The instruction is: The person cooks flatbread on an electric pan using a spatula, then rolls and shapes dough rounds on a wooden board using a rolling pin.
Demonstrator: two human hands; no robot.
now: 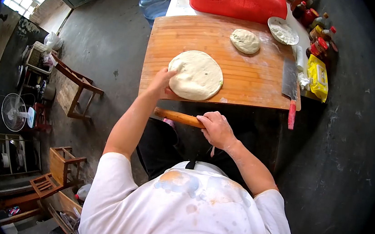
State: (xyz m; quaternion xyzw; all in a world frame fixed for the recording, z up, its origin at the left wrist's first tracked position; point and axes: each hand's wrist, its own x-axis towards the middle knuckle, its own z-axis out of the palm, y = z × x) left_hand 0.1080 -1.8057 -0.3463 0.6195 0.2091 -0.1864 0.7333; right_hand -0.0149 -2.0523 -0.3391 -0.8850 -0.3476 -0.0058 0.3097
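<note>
A flat round of dough (pixel 196 76) lies on the wooden board (pixel 159 36), close to its front edge. My left hand (pixel 163 81) is at the left rim of this round, its fingers bent around the edge and pressing into the surface. In front of the board, my right hand (pixel 217 128) grips one end of a wooden rolling pin (pixel 179 117), which points left and is held off the dough. A smaller piece of dough (pixel 244 41) sits farther back on the board.
A cleaver (pixel 289 79) with a red handle lies at the board's right edge, its handle overhanging. Behind are a bowl of flour (pixel 282 31) and a red mesh cover (pixel 238 1). Several jars (pixel 317 47) and a yellow packet (pixel 318 78) line the right side.
</note>
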